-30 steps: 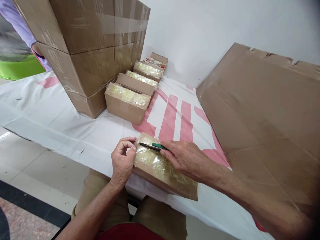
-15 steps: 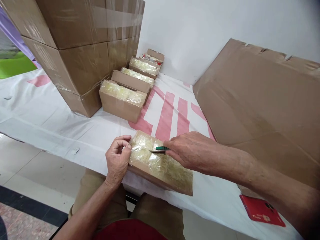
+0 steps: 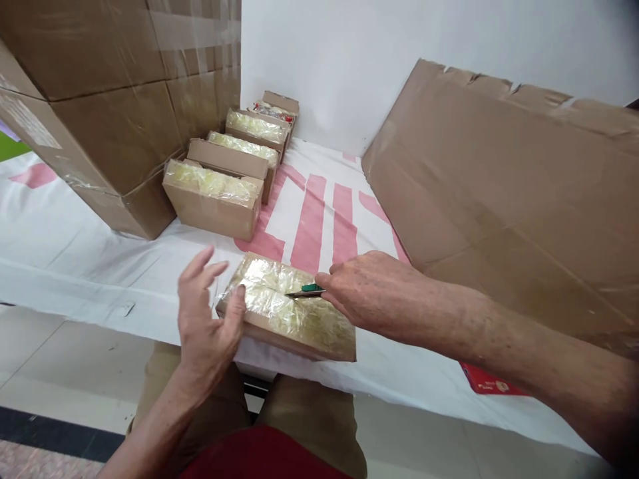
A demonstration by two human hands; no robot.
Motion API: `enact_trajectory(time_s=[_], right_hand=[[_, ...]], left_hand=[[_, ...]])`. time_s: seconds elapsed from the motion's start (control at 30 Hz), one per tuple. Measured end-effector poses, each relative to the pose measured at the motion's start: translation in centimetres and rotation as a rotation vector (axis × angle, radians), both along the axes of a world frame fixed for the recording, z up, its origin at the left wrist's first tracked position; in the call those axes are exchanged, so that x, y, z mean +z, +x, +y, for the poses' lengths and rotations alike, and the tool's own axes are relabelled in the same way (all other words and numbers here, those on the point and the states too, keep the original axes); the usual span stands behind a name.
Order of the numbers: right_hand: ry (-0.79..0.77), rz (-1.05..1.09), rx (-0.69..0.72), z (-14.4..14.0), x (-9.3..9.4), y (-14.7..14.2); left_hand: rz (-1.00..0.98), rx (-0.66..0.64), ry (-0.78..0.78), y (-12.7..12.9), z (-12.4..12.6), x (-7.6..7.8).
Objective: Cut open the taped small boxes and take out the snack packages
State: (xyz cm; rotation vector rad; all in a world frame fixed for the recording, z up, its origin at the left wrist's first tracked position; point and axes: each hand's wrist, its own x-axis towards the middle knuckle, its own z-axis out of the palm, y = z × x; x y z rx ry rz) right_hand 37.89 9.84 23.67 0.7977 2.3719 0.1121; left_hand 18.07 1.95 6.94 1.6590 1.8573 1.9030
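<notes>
In front of me a cardboard box [image 3: 299, 349] lies on the cloth-covered table, its top covered in clear tape over pale yellow filling. My right hand [image 3: 354, 289] grips a utility knife [image 3: 309, 291] with a green slider, the blade tip at the taped top near the middle. Fingers spread, my left hand [image 3: 210, 313] is at the box's left end with nothing in it; the thumb is near the box's edge, and whether it touches I cannot tell.
Behind, a row of small taped boxes [image 3: 212, 203] runs back along a tall stack of wrapped cartons [image 3: 114, 133]. A large cardboard sheet [image 3: 499, 193] leans at the right. Partly under my right forearm lies a red phone-like object [image 3: 486, 382]. The table's front edge is close to my lap.
My left hand has loosened from the box's left end and its fingers have spread. The knife remains in my right hand at the tape. The whole view has shifted.
</notes>
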Motion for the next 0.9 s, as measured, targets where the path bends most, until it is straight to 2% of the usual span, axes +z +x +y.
enact_trajectory(time_s=[0.07, 0.13, 0.23, 0.3, 0.5, 0.73, 0.9], right_hand=[[0.006, -0.014, 0.000, -0.3, 0.3, -0.4], [0.004, -0.020, 0.012, -0.6, 0.6, -0.7], [-0.016, 0.031, 0.050, -0.8, 0.7, -0.5], [-0.028, 0.061, 0.067, -0.7, 0.5, 0.2], [-0.041, 0.059, 0.084, -0.9, 0.0, 2.8], [-0.020, 0.143, 0.060, -1.5, 0.1, 3.3], [-0.049, 0.137, 0.003, -1.4, -1.5, 7.1]], left_hand=[[0.235, -0.082, 0.040, 0.8, -0.1, 1.0], [0.429, -0.170, -0.003, 1.7, 0.2, 1.3], [0.640, -0.176, -0.111, 2.6, 1.1, 0.9], [0.706, -0.165, -0.145, 2.6, 1.4, 0.5], [0.742, -0.166, -0.185, 2.3, 1.3, 0.6], [0.712, -0.188, -0.189, 2.2, 1.5, 0.0], [0.697, -0.203, -0.138, 2.0, 1.5, -0.4]])
